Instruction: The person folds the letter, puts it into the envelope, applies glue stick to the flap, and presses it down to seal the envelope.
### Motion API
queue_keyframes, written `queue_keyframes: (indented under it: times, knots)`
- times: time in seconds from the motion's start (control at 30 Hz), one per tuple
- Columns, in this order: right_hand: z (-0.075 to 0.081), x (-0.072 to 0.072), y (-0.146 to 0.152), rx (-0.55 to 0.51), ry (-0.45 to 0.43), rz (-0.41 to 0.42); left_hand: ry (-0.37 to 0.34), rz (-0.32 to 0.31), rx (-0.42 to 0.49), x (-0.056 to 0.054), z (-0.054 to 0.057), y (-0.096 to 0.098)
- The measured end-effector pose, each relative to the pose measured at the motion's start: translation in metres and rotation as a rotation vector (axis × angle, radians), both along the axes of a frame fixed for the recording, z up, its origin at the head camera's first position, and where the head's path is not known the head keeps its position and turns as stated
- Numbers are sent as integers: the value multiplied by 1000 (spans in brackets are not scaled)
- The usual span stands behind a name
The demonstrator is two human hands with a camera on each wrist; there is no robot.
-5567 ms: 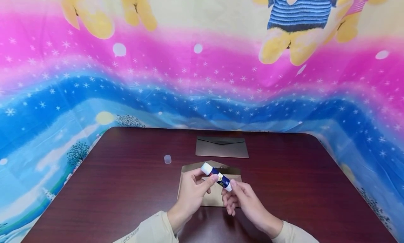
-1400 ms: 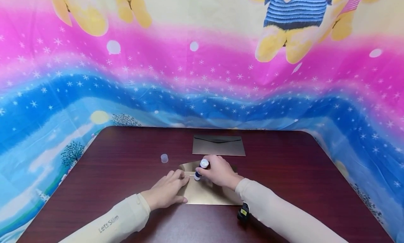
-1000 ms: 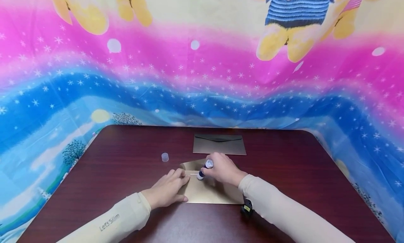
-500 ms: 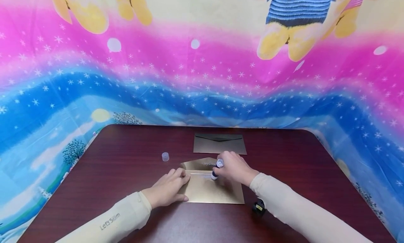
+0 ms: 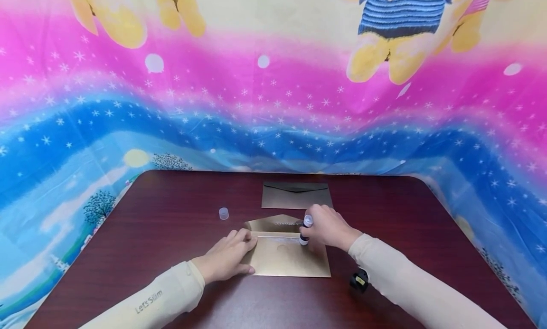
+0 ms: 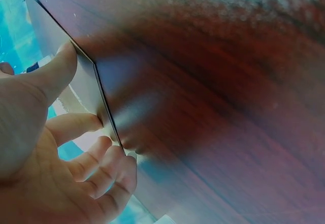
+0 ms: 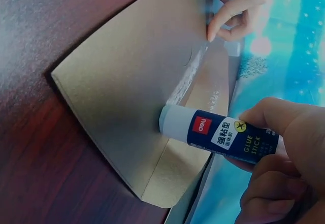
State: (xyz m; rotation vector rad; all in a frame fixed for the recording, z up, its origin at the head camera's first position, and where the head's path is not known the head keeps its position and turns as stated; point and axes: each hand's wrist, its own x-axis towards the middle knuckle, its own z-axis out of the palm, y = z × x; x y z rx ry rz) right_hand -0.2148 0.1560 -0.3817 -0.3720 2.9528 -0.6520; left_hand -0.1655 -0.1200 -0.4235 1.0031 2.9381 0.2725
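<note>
A gold envelope (image 5: 286, 260) lies on the table with its flap (image 5: 273, 223) folded open away from me. My right hand (image 5: 329, 227) grips a blue and white glue stick (image 7: 218, 132), its bare end down on the envelope just below the flap's fold. A whitish streak of glue (image 7: 185, 82) trails from that end, and more marks show on the flap. With its fingers spread, my left hand (image 5: 226, 255) rests on the envelope's left edge; in the left wrist view the thumb and fingertips (image 6: 101, 125) touch the paper near that edge.
A second envelope (image 5: 295, 198), closed and darker, lies farther back. The clear glue stick cap (image 5: 223, 213) stands to the left of the gold envelope. Behind the dark red table (image 5: 183, 191) hangs a patterned cloth (image 5: 273, 110).
The right hand has gone from holding the glue stick up with the left hand to sliding it rightward along the envelope, lengthening the glue streak. Lately the left hand stays put on the left edge.
</note>
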Motion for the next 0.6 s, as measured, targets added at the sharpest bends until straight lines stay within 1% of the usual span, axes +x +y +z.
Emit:
queue_keyframes:
  times: [0.17,0.3,0.37,0.47,0.6]
  knots:
    - [10,1,6,-9,13,8,-6,-1,0,0,1,2]
    - [21,1,8,-29,58,14,-5,1,-2,0,1,3]
    - [24,1,5,-51,85,28,-6,5,-1,0,1,3]
    - [23,2,-5,-115,90,89,-11,12,-1,-1,1,2]
    - [13,7,-25,-180,54,190,-15,10,1,-1,0,2]
